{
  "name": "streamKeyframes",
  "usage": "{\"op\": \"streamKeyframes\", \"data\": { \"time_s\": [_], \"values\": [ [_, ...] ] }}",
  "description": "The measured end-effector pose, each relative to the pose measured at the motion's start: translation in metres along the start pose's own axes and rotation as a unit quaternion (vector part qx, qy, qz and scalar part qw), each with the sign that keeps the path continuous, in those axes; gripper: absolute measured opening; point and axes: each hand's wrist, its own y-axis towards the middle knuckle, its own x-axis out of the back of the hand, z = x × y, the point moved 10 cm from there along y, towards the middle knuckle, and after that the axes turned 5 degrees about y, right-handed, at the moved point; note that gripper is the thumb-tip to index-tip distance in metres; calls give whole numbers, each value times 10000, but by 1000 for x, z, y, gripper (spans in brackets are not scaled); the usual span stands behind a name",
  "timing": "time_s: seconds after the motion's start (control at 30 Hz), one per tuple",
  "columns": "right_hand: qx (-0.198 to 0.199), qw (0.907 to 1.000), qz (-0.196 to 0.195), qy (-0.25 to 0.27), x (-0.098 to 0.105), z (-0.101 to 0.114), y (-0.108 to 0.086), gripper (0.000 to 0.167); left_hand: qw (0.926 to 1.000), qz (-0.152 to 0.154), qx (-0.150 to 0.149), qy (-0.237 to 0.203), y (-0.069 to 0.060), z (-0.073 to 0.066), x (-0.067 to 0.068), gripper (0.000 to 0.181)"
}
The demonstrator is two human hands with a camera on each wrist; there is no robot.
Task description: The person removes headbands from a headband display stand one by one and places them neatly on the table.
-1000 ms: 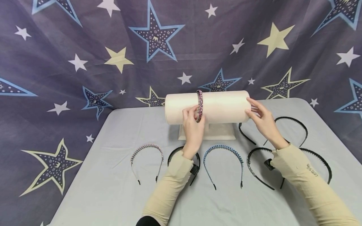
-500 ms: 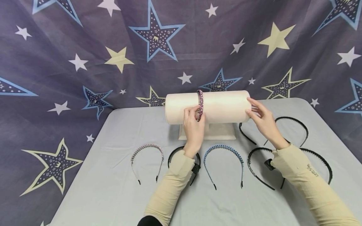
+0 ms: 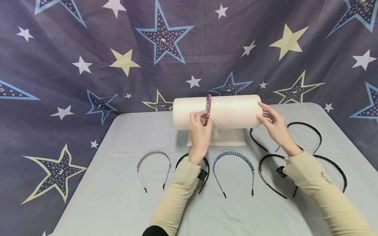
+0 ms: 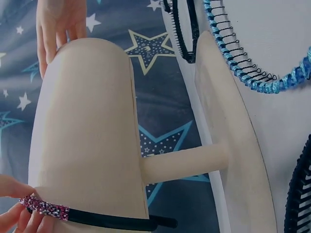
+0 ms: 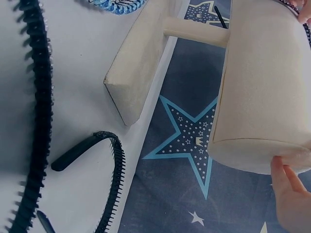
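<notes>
A sparkly pink-and-purple toothed headband [image 3: 208,105] sits around the cream roll of a display stand [image 3: 236,111], left of its middle. My left hand [image 3: 200,132] pinches the headband's front side between thumb and fingers. In the left wrist view, the glittered part of the headband [image 4: 51,208] is at those fingers, and its dark end runs under the roll [image 4: 87,131]. My right hand [image 3: 274,126] touches the roll's right end with fairly straight fingers. The right wrist view shows its fingertips [image 5: 279,170] against the flat end face.
In front of the stand lie a pinkish-silver headband [image 3: 153,152], a black headband [image 3: 180,159] partly under the left sleeve, and a blue headband [image 3: 233,153]. Several black headbands [image 3: 307,124] lie at the right around the right forearm. A starry cloth [image 3: 165,78] hangs behind the table.
My left hand has shifted slightly left, and the lower front part of the headband has moved left with it. The right hand stays at the roll's end.
</notes>
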Motion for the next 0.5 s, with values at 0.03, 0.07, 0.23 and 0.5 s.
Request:
{"op": "streamKeyframes", "data": {
  "time_s": [0.03,0.07,0.23,0.5],
  "values": [
    [2,10000,-3,-1,0,0,0,44,10000,5,26,1,0,1,1,22],
    [2,10000,-4,2,0,-1,0,44,10000,-1,48,-11,0,2,1,22],
    [21,10000,-8,33,0,0,-1,44,9998,-122,129,-95,2,6,8,22],
    [21,10000,6,65,0,-2,-1,44,9992,-373,161,-24,2,13,19,21]
  ]
}}
